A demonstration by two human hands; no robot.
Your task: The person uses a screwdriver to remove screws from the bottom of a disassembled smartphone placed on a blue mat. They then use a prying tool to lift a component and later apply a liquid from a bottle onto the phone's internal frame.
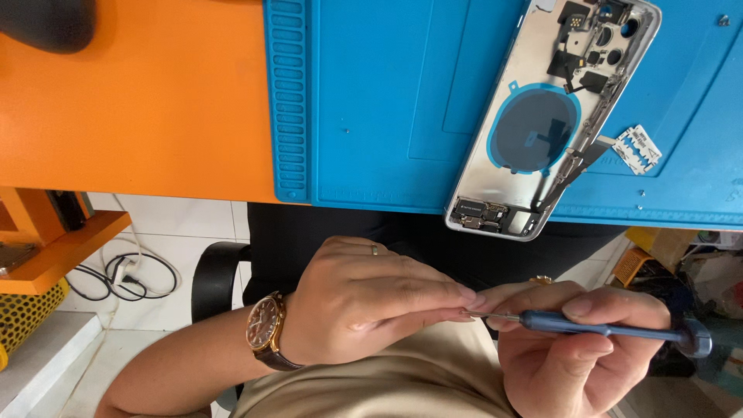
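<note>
My left hand (371, 298), with a ring and a brown wristwatch, pinches its fingertips at the metal tip of a slim blue screwdriver (611, 329). My right hand (576, 348) grips the screwdriver's handle, held level over my lap below the table edge. Whatever small part sits between my left fingertips is hidden. An opened phone back housing (495, 166), with a dark round coil and small black parts inside, lies tilted on the blue work mat (371, 101), its lower end jutting past the mat's front edge.
A small white blade-like piece (638, 149) lies on the mat right of the housing. The orange tabletop (139, 108) lies left of the mat. Cables (124, 275) lie on the tiled floor by a yellow mesh basket (27, 313).
</note>
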